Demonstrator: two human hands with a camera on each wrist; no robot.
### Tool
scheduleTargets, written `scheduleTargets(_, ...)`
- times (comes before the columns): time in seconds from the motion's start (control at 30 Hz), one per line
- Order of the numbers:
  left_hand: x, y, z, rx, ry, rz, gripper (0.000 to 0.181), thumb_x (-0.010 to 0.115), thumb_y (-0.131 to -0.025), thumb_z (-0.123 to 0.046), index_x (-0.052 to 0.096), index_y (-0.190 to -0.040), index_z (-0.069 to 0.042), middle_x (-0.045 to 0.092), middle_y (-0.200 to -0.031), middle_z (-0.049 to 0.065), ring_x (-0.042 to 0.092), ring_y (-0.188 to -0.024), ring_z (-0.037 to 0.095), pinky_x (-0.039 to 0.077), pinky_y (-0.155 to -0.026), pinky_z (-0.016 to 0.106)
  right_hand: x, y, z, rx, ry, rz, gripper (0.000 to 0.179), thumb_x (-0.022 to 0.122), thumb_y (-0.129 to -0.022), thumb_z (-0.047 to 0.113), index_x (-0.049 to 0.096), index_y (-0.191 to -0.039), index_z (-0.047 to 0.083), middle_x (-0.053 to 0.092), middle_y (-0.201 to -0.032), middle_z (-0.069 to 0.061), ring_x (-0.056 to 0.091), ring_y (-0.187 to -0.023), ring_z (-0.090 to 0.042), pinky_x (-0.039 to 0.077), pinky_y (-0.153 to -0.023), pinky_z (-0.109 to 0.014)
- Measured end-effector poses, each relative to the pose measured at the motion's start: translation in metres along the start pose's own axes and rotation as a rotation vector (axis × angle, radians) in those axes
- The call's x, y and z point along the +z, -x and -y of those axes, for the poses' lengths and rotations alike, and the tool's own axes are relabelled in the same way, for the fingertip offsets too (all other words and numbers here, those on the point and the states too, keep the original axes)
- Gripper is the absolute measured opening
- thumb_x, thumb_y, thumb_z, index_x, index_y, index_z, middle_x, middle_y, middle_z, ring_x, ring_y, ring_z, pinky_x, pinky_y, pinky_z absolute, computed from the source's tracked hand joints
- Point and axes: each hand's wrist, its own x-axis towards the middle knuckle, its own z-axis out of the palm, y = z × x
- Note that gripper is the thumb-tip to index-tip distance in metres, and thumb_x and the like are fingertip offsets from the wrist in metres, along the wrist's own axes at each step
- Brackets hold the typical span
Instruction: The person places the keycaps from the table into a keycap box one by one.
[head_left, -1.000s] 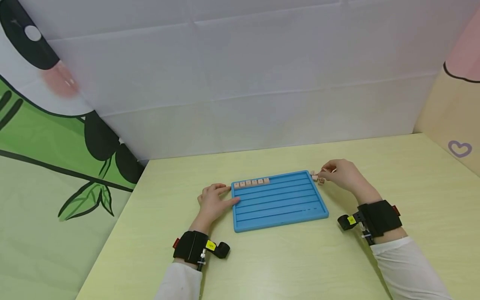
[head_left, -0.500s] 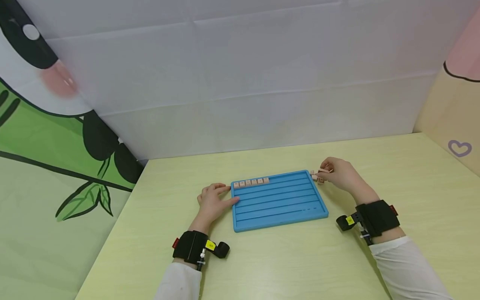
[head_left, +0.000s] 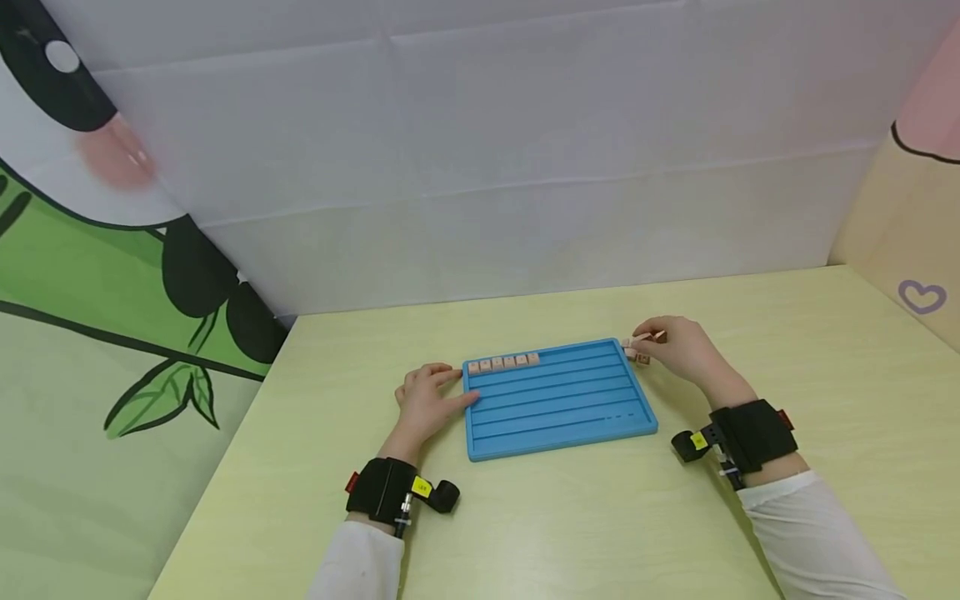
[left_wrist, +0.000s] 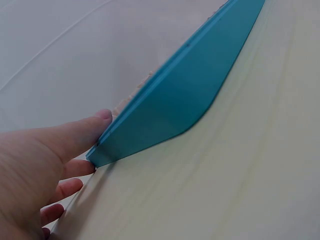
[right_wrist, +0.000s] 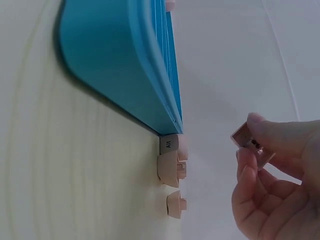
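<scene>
My left hand (head_left: 427,410) rests at the left edge of a ridged blue tray (head_left: 562,404), its thumb over the rim and its fingers beside the corner. In the left wrist view the thumb (left_wrist: 82,131) lies along the tray's rim. Off the tray's far right corner, my right hand (head_left: 682,348) pinches a beige keycap (right_wrist: 245,136) between thumb and fingers, above the table. Fingers partly cover that keycap. Close by, several loose keycaps (right_wrist: 170,169) lie against the tray's corner, one marked "Alt". A row of keycaps (head_left: 503,363) fills the left part of the tray's top groove.
A pale yellow table (head_left: 555,517) carries everything. Behind it rises a white cloth wall (head_left: 480,167). Printed cartoon panels stand at the left and right. Both wrists wear black straps (head_left: 753,437) with small cameras.
My right hand has lifted slightly off the loose keycaps, and the pinched keycap has turned in its fingers. The left hand and the tray have stayed in place.
</scene>
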Motion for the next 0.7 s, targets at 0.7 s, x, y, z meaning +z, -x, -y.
scheduleTargets(0.7, 0.0011, -0.0004, -0.0014, -0.006, 0.003, 0.001, 0.058, 0.073, -0.081, -0.041, 0.061, -0.128, -0.009, 0.048, -0.135, 0.011, 0.030, -0.129, 0.037, 0.017, -0.100, 0.054, 0.0034, -0.0018, 0.0002, -0.028, -0.110, 0.054, 0.034, 0.055, -0.097, 0.022, 0.061, -0.116, -0.006, 0.063, -0.101, -0.020, 0.058, -0.086, -0.027, 0.050, -0.075, -0.037)
